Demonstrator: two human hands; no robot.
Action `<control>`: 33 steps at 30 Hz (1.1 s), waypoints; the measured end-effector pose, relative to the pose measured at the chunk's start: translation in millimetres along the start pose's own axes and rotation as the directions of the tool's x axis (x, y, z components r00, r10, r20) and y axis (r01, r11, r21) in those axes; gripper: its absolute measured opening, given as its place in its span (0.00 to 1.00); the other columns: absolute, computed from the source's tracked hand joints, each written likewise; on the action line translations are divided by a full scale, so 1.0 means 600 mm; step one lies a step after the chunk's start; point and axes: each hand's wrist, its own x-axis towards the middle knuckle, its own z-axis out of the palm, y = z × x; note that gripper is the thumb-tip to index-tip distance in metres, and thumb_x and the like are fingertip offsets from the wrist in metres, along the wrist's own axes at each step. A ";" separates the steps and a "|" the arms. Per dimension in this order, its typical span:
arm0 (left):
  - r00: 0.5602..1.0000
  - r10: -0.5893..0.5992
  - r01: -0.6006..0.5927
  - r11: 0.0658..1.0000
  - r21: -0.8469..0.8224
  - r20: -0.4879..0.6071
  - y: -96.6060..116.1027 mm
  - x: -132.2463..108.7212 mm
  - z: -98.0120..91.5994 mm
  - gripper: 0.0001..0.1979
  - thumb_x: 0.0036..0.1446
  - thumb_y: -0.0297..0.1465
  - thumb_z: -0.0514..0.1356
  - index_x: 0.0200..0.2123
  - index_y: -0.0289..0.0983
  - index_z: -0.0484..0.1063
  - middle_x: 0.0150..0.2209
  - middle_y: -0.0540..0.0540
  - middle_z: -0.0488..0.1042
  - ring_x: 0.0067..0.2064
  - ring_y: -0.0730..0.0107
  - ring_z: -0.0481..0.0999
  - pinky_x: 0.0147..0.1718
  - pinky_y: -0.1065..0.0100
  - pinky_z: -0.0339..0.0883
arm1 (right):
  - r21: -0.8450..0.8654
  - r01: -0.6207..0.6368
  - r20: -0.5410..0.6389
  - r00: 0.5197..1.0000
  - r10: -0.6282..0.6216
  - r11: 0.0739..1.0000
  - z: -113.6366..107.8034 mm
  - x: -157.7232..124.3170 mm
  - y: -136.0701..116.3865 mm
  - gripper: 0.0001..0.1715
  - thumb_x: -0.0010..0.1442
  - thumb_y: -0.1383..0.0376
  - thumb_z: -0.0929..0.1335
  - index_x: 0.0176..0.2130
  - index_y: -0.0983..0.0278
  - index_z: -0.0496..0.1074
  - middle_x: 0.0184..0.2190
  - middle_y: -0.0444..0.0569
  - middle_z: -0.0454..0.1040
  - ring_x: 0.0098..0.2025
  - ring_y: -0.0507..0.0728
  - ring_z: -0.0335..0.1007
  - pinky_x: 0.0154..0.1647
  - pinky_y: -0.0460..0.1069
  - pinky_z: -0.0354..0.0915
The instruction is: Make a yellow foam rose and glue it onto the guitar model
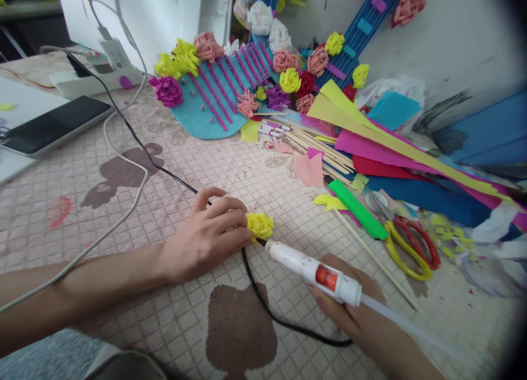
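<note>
Between the fingertips of my left hand (214,234) is a yellow paper flower (260,226), held low over the patterned tablecloth (164,325). My right hand (349,297) is wrapped around a white hot glue gun (302,264) with an orange-red window in its body. Its dark nozzle points left and meets or nearly meets the flower's lower edge. A clear glue stick (411,325) sticks out of the gun's back end. The black cord (263,306) passes under my left hand and curves toward my right hand.
Beyond my hands lies a blue board with purple strips (206,102), edged with paper flowers. To the right are yellow-and-red scissors (407,253), a green box cutter (358,210), wooden sticks (321,149) and coloured paper sheets (395,133). A phone (61,124) and power strip (99,78) lie left.
</note>
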 end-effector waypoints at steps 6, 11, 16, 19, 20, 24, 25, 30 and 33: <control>1.000 -0.023 0.023 1.000 -0.010 0.002 -0.002 0.001 0.002 0.04 0.61 0.29 0.57 0.34 0.40 0.71 0.32 0.51 0.74 0.44 0.67 0.70 0.51 0.56 0.53 | -0.031 0.040 -0.002 0.999 -0.040 0.999 -0.006 -0.002 -0.001 0.06 0.60 0.64 0.63 0.30 0.59 0.60 0.22 0.40 0.65 0.21 0.50 0.62 0.20 0.44 0.59; 0.999 -0.050 0.050 0.999 -0.008 0.020 -0.002 0.001 0.005 0.04 0.60 0.30 0.57 0.33 0.39 0.71 0.33 0.51 0.74 0.44 0.67 0.70 0.50 0.57 0.53 | -0.060 0.031 0.016 0.999 -0.030 0.998 -0.008 -0.004 -0.001 0.07 0.61 0.63 0.63 0.30 0.59 0.60 0.21 0.40 0.63 0.22 0.50 0.62 0.20 0.44 0.59; 0.995 -0.088 0.089 0.996 -0.030 0.039 -0.003 0.000 0.007 0.03 0.60 0.30 0.58 0.33 0.39 0.70 0.34 0.50 0.74 0.44 0.66 0.69 0.49 0.57 0.53 | -0.073 0.053 0.006 0.999 -0.052 0.996 -0.012 -0.002 -0.002 0.07 0.61 0.63 0.62 0.30 0.59 0.59 0.21 0.39 0.62 0.21 0.50 0.62 0.20 0.44 0.59; 0.992 -0.116 0.119 0.990 -0.070 0.040 -0.003 -0.001 0.008 0.02 0.60 0.31 0.58 0.34 0.40 0.70 0.35 0.50 0.74 0.44 0.67 0.69 0.49 0.58 0.54 | -0.086 0.059 0.020 0.998 -0.058 0.995 -0.015 -0.003 -0.001 0.07 0.61 0.63 0.62 0.30 0.59 0.59 0.21 0.39 0.62 0.21 0.50 0.61 0.20 0.43 0.58; 0.991 -0.127 0.130 0.988 -0.081 0.039 -0.003 -0.001 0.008 0.02 0.59 0.31 0.58 0.34 0.40 0.70 0.35 0.50 0.74 0.44 0.67 0.69 0.48 0.58 0.54 | -0.090 0.061 0.025 0.998 -0.059 0.994 -0.016 -0.004 -0.001 0.07 0.61 0.63 0.62 0.30 0.59 0.59 0.21 0.39 0.62 0.21 0.50 0.61 0.20 0.43 0.58; 0.986 -0.166 0.167 0.983 -0.077 0.021 -0.001 0.001 0.011 0.02 0.59 0.31 0.59 0.34 0.40 0.71 0.35 0.50 0.73 0.44 0.66 0.68 0.47 0.59 0.55 | -0.100 0.056 0.049 0.997 -0.051 0.993 -0.018 -0.007 0.000 0.07 0.61 0.63 0.62 0.30 0.59 0.59 0.21 0.39 0.63 0.21 0.50 0.61 0.20 0.43 0.58; 0.984 -0.176 0.176 0.982 -0.069 0.013 0.000 0.002 0.011 0.02 0.59 0.31 0.59 0.34 0.40 0.71 0.36 0.50 0.73 0.44 0.66 0.68 0.46 0.59 0.55 | -0.101 0.053 0.052 0.998 -0.048 0.994 -0.019 -0.007 0.000 0.07 0.61 0.63 0.62 0.31 0.59 0.59 0.21 0.39 0.63 0.21 0.50 0.61 0.20 0.43 0.58; 0.974 -0.227 0.226 0.972 -0.057 0.000 0.001 0.006 0.014 0.04 0.60 0.31 0.57 0.33 0.40 0.71 0.41 0.47 0.71 0.44 0.65 0.68 0.46 0.59 0.57 | -0.093 0.077 0.011 0.997 -0.076 0.993 -0.018 -0.007 0.001 0.07 0.61 0.63 0.63 0.30 0.59 0.60 0.21 0.39 0.63 0.20 0.49 0.61 0.19 0.43 0.58; 0.972 -0.236 0.237 0.967 -0.093 0.022 0.000 0.007 0.016 0.04 0.60 0.30 0.57 0.33 0.39 0.71 0.44 0.47 0.71 0.46 0.65 0.68 0.47 0.59 0.58 | -0.094 0.084 -0.010 0.996 -0.086 0.992 -0.016 -0.010 0.003 0.07 0.61 0.63 0.63 0.30 0.60 0.60 0.20 0.39 0.64 0.20 0.49 0.61 0.19 0.43 0.57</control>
